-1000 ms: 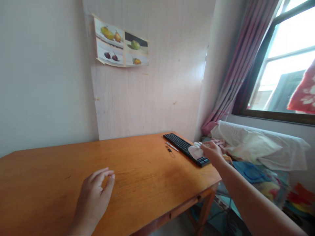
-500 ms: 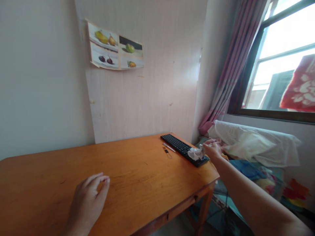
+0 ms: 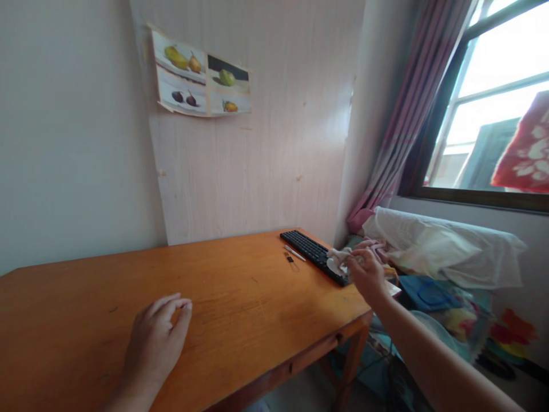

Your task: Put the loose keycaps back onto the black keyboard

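My left hand (image 3: 159,335) hovers over the near left part of the wooden table (image 3: 231,349), its fingers curled and thumb tip meeting the forefinger, with nothing seen between them. At the table's right end, my right hand (image 3: 365,273) grips a crumpled white tissue or thin cloth (image 3: 338,260). This wad lies over the near end of a black keyboard (image 3: 311,250) and hides some of its keys. Beside the keyboard are a white pen (image 3: 294,253) and a small black item with a thin cord loop (image 3: 290,260).
Past the table's right edge are a blue bag (image 3: 431,293), a pale plastic tub (image 3: 437,329) and a white cloth cover (image 3: 450,246) over a piled heap. Fruit pictures (image 3: 201,77) hang on the wall panel. A purple curtain (image 3: 403,114) flanks the window at right.
My right hand has shifted slightly left and toward me with the white wad, its fingers now further over it. The left hand stays nearly where it was. The view has tilted slightly.
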Action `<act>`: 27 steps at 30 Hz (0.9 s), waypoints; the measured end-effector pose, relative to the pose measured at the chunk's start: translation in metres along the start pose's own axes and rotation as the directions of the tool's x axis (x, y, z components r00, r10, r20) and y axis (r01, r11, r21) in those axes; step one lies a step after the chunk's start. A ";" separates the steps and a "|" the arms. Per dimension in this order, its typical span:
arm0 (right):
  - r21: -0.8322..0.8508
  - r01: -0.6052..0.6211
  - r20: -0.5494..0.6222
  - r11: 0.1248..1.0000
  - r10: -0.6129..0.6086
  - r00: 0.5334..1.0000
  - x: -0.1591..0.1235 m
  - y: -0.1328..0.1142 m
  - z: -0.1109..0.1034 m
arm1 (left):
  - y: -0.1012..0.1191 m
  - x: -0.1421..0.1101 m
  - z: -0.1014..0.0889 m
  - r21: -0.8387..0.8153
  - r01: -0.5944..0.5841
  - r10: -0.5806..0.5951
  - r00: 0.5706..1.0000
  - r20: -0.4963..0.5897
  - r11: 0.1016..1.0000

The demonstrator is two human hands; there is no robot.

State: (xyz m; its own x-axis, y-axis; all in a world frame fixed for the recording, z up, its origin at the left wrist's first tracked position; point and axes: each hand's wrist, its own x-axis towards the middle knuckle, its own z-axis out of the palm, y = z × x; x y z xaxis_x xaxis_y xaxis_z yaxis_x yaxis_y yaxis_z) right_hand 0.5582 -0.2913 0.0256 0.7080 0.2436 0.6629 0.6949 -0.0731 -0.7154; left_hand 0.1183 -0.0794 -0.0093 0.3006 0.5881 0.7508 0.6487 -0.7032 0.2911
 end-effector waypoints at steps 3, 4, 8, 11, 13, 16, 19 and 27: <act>-0.188 0.212 0.244 0.959 -0.164 0.956 -0.039 -0.007 0.010 | 0.000 0.000 -0.001 0.014 -0.017 0.017 1.000 -0.015 1.000; -0.197 0.255 0.351 0.947 -0.175 0.920 -0.048 -0.008 0.013 | 0.000 0.000 -0.001 0.018 -0.019 0.019 1.000 -0.023 1.000; -0.178 0.275 0.589 0.945 -0.122 0.799 -0.063 -0.009 0.017 | -0.001 -0.001 -0.003 0.025 -0.009 0.010 0.999 -0.045 1.000; -0.191 0.334 0.626 0.923 -0.148 0.765 -0.062 -0.005 0.019 | 0.002 -0.001 -0.004 0.032 0.010 -0.008 0.999 -0.053 0.999; -0.198 0.376 0.696 0.905 -0.140 0.704 -0.062 -0.001 0.022 | 0.005 -0.001 -0.006 0.025 0.016 -0.014 0.997 -0.073 1.000; -0.263 0.402 0.748 0.877 -0.077 0.659 -0.069 0.000 0.029 | 0.011 -0.001 -0.008 -0.007 0.020 -0.020 0.992 -0.124 1.000; -0.313 0.437 0.778 0.843 -0.036 0.627 -0.083 -0.017 0.040 | 0.017 -0.002 -0.013 -0.057 0.044 -0.054 0.981 -0.189 0.997; -0.132 0.585 0.896 0.801 -0.156 0.416 -0.156 -0.123 0.081 | 0.022 -0.003 -0.033 -0.212 0.131 -0.187 0.945 -0.270 0.968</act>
State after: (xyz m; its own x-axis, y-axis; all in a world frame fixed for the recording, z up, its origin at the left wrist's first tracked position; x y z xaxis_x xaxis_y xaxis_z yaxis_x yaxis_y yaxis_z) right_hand 0.3520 -0.2419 -0.0074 0.0733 0.9792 0.1893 0.9868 -0.0437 -0.1560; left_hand 0.1088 -0.1099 0.0139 -0.0261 0.5788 0.8151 0.5191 -0.6889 0.5059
